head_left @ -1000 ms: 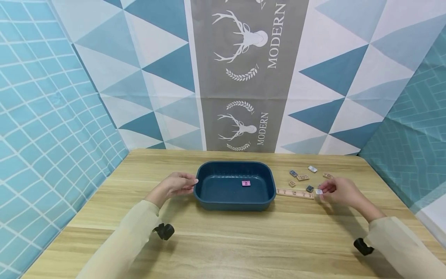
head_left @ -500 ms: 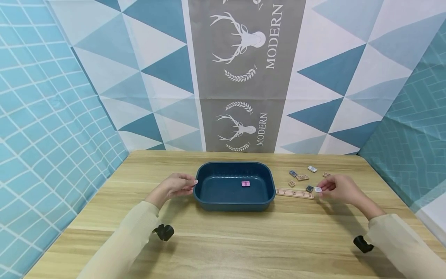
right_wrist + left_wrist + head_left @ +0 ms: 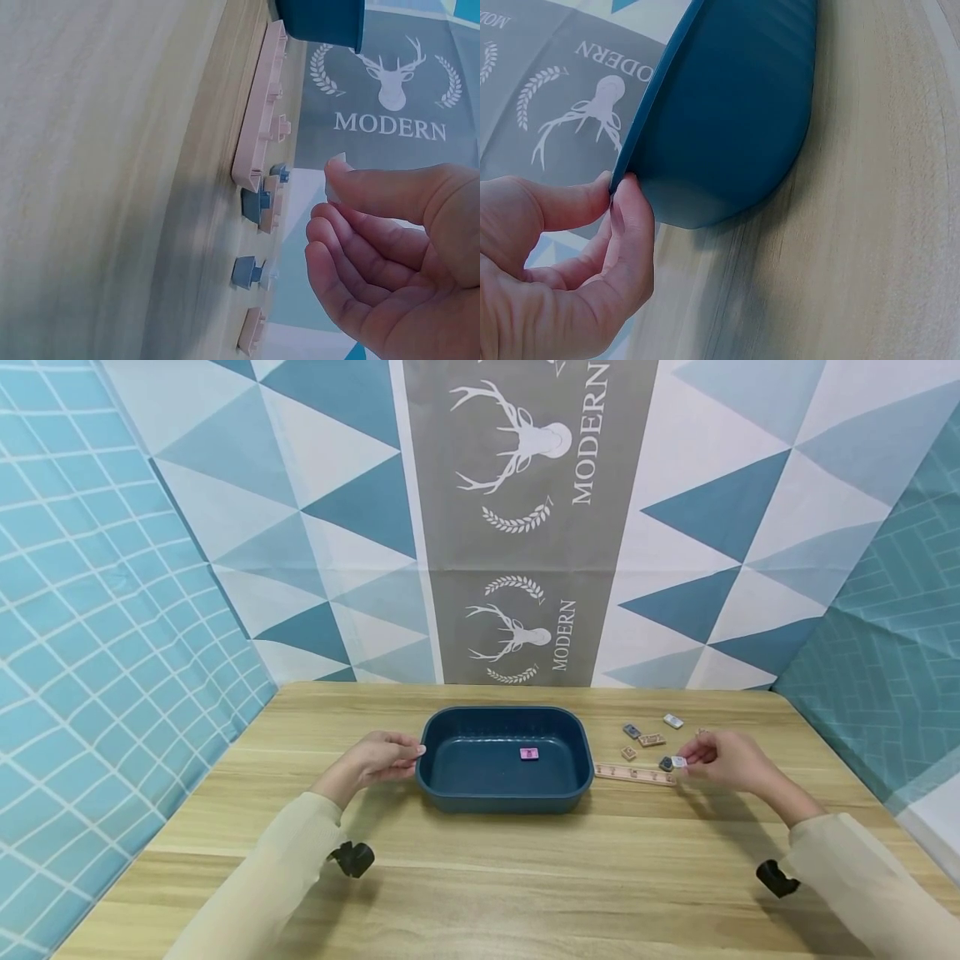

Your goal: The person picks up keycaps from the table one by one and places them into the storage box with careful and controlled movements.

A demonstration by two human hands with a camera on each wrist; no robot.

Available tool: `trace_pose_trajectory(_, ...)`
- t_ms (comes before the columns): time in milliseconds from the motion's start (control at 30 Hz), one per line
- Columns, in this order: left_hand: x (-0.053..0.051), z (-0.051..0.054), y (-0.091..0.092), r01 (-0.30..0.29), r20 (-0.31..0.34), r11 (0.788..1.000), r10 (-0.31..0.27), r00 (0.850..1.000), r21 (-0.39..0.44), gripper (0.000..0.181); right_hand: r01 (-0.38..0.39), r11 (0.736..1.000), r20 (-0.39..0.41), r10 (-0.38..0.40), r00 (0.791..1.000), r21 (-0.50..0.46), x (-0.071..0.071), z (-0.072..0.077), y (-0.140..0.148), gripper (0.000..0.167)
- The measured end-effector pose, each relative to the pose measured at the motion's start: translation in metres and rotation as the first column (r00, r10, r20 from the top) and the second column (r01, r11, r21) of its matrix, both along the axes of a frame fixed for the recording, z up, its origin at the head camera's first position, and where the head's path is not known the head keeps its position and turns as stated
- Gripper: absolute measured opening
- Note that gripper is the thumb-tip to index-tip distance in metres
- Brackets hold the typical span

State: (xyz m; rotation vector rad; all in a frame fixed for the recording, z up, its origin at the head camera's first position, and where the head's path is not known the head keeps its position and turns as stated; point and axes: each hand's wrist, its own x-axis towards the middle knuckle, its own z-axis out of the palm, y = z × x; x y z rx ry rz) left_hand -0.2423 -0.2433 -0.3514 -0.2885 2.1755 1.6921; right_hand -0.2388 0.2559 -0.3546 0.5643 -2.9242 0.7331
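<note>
At the left end of a dark blue basin [image 3: 504,806], my left hand [image 3: 382,755] pinches the rim between thumb and fingers; the left wrist view shows this grip on the rim [image 3: 640,124]. A pink keycap [image 3: 529,753] lies inside the basin. My right hand [image 3: 723,762] holds a small white keycap [image 3: 678,762] at its fingertips, above the table. Beside it is a dark keycap [image 3: 666,764]. Just left of these lies a long beige spacebar keycap [image 3: 634,776], stems up; the right wrist view shows its side [image 3: 259,112]. Fingers mostly hide the held keycap in that view.
Behind the spacebar lie several loose keycaps: a grey one [image 3: 632,731], a white one [image 3: 672,721], a wide beige one [image 3: 652,740] and a small beige one [image 3: 628,753]. The wooden table [image 3: 480,893] meets a patterned cloth backdrop [image 3: 517,560].
My right hand has lifted slightly and shifted left with the white keycap, which now appears beside the dark one. The left hand and basin stay in place.
</note>
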Motion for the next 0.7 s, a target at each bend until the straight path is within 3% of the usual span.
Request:
trace_pose_trajectory(333, 0.001, 0.001, 0.001, 0.006, 0.001, 1.0, -0.006, 1.0, -0.003, 0.038, -0.009, 1.0, 0.047, 0.009, 0.999, 0.001, -0.001, 0.008, -0.011, 0.013)
trace_pose_trajectory(700, 0.002, 0.003, 0.002, -0.002, 0.013, 1.0, 0.002, 1.0, -0.002, 0.038, -0.027, 0.999, 0.046, 0.028, 0.999, -0.019, -0.004, 0.012, -0.015, 0.016)
